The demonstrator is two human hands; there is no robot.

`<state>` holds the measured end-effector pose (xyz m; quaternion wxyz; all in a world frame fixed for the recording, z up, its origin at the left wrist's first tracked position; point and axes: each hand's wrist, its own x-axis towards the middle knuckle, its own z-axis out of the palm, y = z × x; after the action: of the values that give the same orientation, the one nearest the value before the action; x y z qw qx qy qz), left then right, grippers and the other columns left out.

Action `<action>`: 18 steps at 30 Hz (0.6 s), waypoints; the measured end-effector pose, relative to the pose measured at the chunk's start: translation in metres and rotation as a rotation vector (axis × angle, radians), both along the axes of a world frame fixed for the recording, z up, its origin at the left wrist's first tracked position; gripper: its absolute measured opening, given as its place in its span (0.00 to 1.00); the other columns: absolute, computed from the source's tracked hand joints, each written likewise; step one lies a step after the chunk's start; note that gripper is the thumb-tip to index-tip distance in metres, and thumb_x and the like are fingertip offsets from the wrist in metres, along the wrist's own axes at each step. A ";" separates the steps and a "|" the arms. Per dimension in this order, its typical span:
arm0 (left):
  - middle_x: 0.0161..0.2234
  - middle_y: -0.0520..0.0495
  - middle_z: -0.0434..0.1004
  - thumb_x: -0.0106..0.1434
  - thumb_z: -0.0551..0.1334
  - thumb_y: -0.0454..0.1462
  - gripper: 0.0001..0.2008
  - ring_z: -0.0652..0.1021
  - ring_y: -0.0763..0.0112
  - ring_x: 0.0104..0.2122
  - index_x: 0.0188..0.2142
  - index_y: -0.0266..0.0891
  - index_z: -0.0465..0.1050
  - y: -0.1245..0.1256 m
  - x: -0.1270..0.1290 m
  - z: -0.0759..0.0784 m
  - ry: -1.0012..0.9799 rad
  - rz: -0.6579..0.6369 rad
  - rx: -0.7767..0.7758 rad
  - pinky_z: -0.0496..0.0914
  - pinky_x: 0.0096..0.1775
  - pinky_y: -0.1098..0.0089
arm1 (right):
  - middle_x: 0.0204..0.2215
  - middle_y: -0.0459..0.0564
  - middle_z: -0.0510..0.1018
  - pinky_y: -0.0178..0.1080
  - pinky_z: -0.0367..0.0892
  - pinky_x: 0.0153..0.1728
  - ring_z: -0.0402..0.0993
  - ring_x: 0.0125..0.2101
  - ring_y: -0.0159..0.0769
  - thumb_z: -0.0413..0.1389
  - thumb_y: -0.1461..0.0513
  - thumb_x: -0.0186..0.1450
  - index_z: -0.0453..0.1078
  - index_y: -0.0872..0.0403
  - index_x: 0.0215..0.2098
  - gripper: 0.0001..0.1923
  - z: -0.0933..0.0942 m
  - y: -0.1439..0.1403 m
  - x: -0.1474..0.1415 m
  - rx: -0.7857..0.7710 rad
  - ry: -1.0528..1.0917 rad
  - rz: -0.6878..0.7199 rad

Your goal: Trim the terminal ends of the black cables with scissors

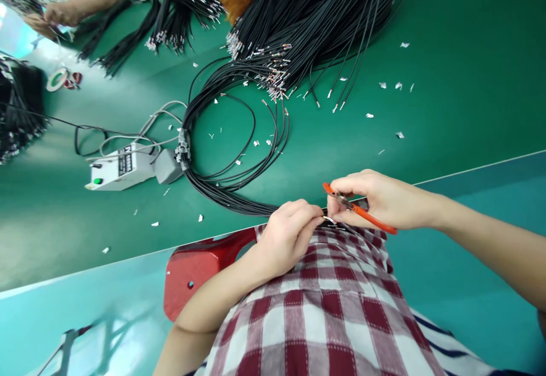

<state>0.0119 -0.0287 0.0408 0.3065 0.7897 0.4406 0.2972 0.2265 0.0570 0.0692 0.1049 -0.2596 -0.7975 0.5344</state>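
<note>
In the head view, the left hand (286, 234) is curled tight, thumb and fingertips pinched on the end of a black wire (330, 220) just above the checked shirt (324, 302). The wire's small metal tip shows between the 2 hands, at the near edge of the green table (447, 91). The right hand (379, 198) is closed around a pair of orange-handled cutters (358, 210), its fingers wrapped over the handles and the tool's head meeting the wire tip beside the left fingertips. The 2 hands nearly touch.

A looped bundle of black wires (230, 154) lies on the table beyond the hands, running up to a large heap of wires with metal terminals (277, 52). Small metal scraps (386, 103) are scattered over the green surface. A white control box (121, 166) with a green button and a dark label sits to the left; the writing on it is too small to read. A red stool (200, 265) stands under the left forearm. At the far left corner another person's hand (62, 13) rests among more wires.
</note>
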 end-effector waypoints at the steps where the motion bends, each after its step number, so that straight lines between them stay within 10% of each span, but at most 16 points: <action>1: 0.33 0.45 0.78 0.70 0.57 0.32 0.06 0.76 0.69 0.32 0.41 0.38 0.72 0.000 0.000 0.000 -0.007 0.006 0.000 0.69 0.36 0.69 | 0.30 0.45 0.79 0.35 0.62 0.33 0.72 0.30 0.33 0.55 0.62 0.66 0.70 0.52 0.32 0.04 -0.001 -0.001 0.000 0.047 -0.017 -0.005; 18: 0.36 0.44 0.80 0.71 0.56 0.31 0.07 0.80 0.67 0.37 0.41 0.38 0.73 -0.005 0.001 -0.004 0.039 0.004 0.006 0.73 0.40 0.68 | 0.26 0.44 0.76 0.35 0.57 0.30 0.68 0.27 0.33 0.54 0.67 0.63 0.65 0.52 0.30 0.05 -0.016 -0.008 -0.001 0.292 0.002 0.006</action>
<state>0.0125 -0.0336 0.0363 0.2947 0.7954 0.4472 0.2839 0.2250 0.0488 0.0529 0.1407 -0.2385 -0.8675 0.4131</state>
